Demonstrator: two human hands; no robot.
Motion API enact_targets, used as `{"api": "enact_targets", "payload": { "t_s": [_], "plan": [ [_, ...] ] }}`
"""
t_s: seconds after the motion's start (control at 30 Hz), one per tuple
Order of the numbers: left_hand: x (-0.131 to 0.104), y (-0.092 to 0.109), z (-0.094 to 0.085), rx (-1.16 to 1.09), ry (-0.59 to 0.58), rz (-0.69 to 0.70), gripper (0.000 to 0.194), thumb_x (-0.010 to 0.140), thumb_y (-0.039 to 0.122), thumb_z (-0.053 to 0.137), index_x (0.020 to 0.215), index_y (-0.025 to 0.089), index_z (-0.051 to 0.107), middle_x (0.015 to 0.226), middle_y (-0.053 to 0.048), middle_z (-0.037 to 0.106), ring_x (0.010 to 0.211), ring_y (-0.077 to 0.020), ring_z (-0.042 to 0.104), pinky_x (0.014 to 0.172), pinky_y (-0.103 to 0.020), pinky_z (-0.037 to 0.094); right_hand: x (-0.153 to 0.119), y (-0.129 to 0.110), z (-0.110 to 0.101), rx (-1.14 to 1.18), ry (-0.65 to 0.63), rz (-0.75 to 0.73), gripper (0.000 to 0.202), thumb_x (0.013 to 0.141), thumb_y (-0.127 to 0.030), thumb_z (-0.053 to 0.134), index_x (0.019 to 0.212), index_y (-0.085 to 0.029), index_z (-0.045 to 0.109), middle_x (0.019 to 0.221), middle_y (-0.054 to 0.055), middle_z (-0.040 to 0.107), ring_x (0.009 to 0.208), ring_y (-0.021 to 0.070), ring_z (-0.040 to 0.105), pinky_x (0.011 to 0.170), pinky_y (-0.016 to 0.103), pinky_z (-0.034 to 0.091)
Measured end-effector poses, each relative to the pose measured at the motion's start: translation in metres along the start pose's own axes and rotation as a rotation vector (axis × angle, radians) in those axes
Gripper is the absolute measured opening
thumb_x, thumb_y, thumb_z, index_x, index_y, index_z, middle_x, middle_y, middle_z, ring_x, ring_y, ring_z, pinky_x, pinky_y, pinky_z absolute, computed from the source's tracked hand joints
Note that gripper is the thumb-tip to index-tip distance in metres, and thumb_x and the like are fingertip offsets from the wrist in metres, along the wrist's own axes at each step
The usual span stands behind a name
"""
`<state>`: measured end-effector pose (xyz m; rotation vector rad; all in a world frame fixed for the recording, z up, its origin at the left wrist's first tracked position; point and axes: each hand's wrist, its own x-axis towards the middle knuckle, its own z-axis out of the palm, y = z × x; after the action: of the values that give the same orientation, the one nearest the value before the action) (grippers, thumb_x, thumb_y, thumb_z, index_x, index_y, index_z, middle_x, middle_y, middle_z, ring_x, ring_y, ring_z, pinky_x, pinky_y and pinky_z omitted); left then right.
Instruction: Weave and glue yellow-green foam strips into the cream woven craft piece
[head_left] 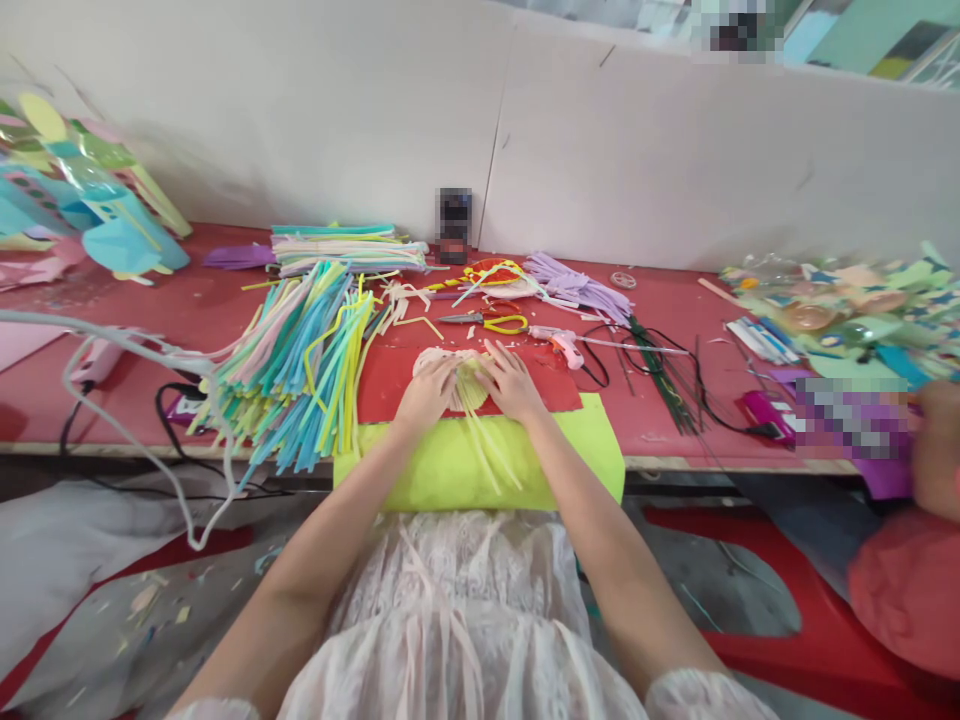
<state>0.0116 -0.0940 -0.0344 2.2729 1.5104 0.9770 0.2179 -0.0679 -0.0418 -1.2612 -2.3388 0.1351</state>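
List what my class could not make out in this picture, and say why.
All in the head view:
Upper ends of the pale yellow strips: partly covered by the left hand and right hand, so the grip is unclear.
Details of the dark upright object by the wall: pixelated.
Most of the co-worker: cut off by the right edge.
Single pieces in the right-hand pile: blurred.
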Motion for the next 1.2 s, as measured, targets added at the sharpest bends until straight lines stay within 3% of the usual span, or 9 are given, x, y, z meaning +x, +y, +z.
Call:
{"api": "enact_targets", "payload": {
  "t_s": [0.13, 0.27, 0.47, 0.53, 0.63, 0.77, 0.93, 1.07, 1.2],
  "plan": [
    [0.000, -0.007, -0.006, 0.010, 0.179, -0.192, 0.037, 0.092, 0.016, 0.040, 0.122, 0.021, 0.059, 0.131, -0.009, 0.061, 0.130, -0.0230, 0.048, 0.119, -0.046, 0.020, -0.001, 0.000, 0.000, -0.021, -0.023, 0.003, 0.046, 0.099, -0.049, 0.031, 0.137, -0.034, 0.052, 0.157, -0.003, 0.030, 0.148, 0.0235, 0.018, 0.118, 0.049, 0.022],
    [-0.004, -0.016, -0.009, 0.025, 0.337, -0.394, 0.032, 0.091, 0.025, 0.046, 0.120, 0.017, 0.057, 0.143, -0.018, 0.047, 0.141, -0.0330, 0.031, 0.117, -0.061, -0.001, 0.000, 0.000, -0.002, -0.012, -0.040, 0.032, 0.050, 0.099, -0.049, 0.031, 0.146, -0.033, 0.039, 0.157, -0.001, 0.030, 0.148, 0.0217, 0.019, 0.118, 0.047, 0.022],
    [-0.003, -0.026, -0.007, -0.078, 0.340, -0.447, 0.016, 0.078, 0.022, 0.065, 0.093, 0.018, 0.062, 0.142, -0.018, 0.048, 0.141, -0.0347, 0.030, 0.117, -0.059, -0.003, 0.001, 0.001, -0.002, -0.011, -0.043, 0.075, 0.054, 0.098, -0.050, 0.032, 0.150, -0.034, 0.029, 0.158, 0.000, 0.028, 0.148, 0.0205, 0.020, 0.118, 0.047, 0.023],
    [-0.001, -0.028, -0.008, -0.148, 0.337, -0.440, 0.018, 0.074, 0.021, 0.068, 0.091, 0.019, 0.061, 0.140, -0.016, 0.051, 0.139, -0.0327, 0.034, 0.118, -0.057, 0.001, 0.001, 0.001, -0.003, -0.011, -0.045, 0.079, 0.054, 0.098, -0.049, 0.031, 0.150, -0.033, 0.030, 0.158, 0.001, 0.029, 0.148, 0.0200, 0.020, 0.118, 0.047, 0.023],
    [0.002, -0.028, -0.009, -0.305, 0.317, -0.423, 0.021, 0.076, 0.024, 0.068, 0.095, 0.021, 0.060, 0.128, -0.011, 0.060, 0.127, -0.0271, 0.050, 0.115, -0.050, 0.027, 0.001, 0.000, -0.003, -0.011, -0.052, 0.077, 0.054, 0.098, -0.050, 0.031, 0.149, -0.031, 0.032, 0.158, 0.002, 0.028, 0.148, 0.0200, 0.019, 0.118, 0.046, 0.023],
    [0.005, -0.029, -0.004, -0.551, 0.268, -0.440, 0.041, 0.075, 0.024, 0.068, 0.115, 0.021, 0.058, 0.104, -0.007, 0.069, 0.096, -0.0220, 0.066, 0.088, -0.040, 0.054, 0.002, 0.000, -0.003, 0.039, -0.053, 0.098, 0.055, 0.098, -0.050, 0.032, 0.148, -0.029, 0.035, 0.158, 0.003, 0.027, 0.148, 0.0206, 0.019, 0.119, 0.045, 0.021],
    [0.007, -0.031, -0.003, -0.852, 0.252, -0.479, 0.067, 0.069, 0.021, 0.072, 0.132, 0.023, 0.051, 0.096, -0.006, 0.069, 0.077, -0.0191, 0.067, 0.066, -0.035, 0.060, 0.003, 0.006, -0.003, 0.507, 0.121, 0.199, 0.056, 0.092, -0.055, 0.046, 0.143, -0.031, 0.045, 0.154, 0.001, 0.038, 0.145, 0.0196, 0.029, 0.120, 0.042, 0.019],
    [0.007, -0.030, -0.011, -1.088, 0.294, -0.494, 0.066, 0.068, 0.029, 0.076, 0.130, 0.023, 0.053, 0.106, -0.007, 0.069, 0.083, -0.0181, 0.068, 0.068, -0.030, 0.060, 0.005, 0.020, -0.003, 0.713, 0.288, 0.330, 0.063, 0.093, -0.060, 0.034, 0.143, -0.022, 0.043, 0.148, 0.010, 0.045, 0.137, 0.0216, 0.042, 0.114, 0.044, 0.033],
    [0.008, -0.028, -0.017, -1.281, 0.330, -0.517, 0.049, 0.068, 0.028, 0.078, 0.114, 0.021, 0.062, 0.104, -0.005, 0.071, 0.076, -0.0127, 0.068, 0.065, -0.021, 0.057, 0.005, 0.030, -0.002, 0.850, 0.307, 0.377, 0.061, 0.092, -0.062, 0.034, 0.129, -0.019, 0.056, 0.124, 0.013, 0.066, 0.114, 0.0230, 0.064, 0.099, 0.043, 0.050]
  ]
}}
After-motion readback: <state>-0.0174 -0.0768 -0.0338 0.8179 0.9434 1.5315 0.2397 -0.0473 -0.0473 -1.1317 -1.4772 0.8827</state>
